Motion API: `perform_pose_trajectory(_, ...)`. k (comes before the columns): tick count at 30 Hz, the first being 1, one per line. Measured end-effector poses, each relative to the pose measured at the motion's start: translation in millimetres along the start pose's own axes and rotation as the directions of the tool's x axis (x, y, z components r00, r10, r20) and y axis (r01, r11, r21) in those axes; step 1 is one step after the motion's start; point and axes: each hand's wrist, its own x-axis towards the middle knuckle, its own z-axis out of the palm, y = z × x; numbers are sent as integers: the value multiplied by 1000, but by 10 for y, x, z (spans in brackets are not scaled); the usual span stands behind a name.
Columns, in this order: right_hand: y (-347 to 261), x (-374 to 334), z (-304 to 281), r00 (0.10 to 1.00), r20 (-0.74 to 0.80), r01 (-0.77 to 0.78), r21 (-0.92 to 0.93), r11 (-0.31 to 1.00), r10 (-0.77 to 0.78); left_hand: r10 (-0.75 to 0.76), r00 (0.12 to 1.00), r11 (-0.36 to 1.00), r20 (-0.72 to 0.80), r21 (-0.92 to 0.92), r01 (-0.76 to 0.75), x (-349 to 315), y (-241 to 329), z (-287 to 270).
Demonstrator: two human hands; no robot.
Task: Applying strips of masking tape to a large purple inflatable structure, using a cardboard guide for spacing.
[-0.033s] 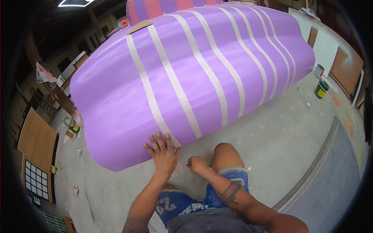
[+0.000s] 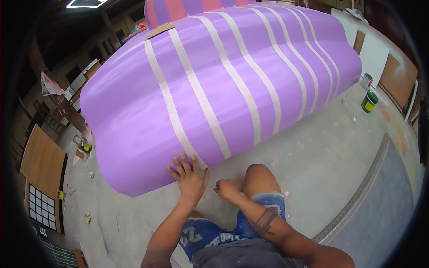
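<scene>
A large purple curved form (image 2: 134,129) fills the upper middle, with several pale strips of masking tape (image 2: 202,96) running down its side. My left hand (image 2: 191,181) lies on its lower edge, open with fingers spread, over the bottom end of the leftmost of two close strips. Just to the right, apart from the surface, my right hand (image 2: 227,189) is closed, its fingers curled together; whatever it may hold is hidden. A flat piece of brown cardboard (image 2: 160,31) rests at the top of these two strips.
At the right, a green bucket (image 2: 370,102) and a metal can (image 2: 366,81) stand on the concrete floor (image 2: 147,228). A grey panel (image 2: 375,201) lies at lower right. Wooden boards (image 2: 44,152) stand at left, near small tins (image 2: 86,148). Pink and purple stripes mark a form (image 2: 176,9) on top.
My left hand has shifted very slightly to the right and down along the purple edge. My right hand stays practically in place.
</scene>
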Motion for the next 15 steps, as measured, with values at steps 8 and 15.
perform_pose_trajectory(8,78,58,-106,988,146,-32,-130,991,51,-72,869,902,490,-341,266,-833,526,-268)
perform_pose_trajectory(15,248,151,89,975,224,61,-203,977,-15,-222,318,229,922,-268,936,-1734,858,-126)
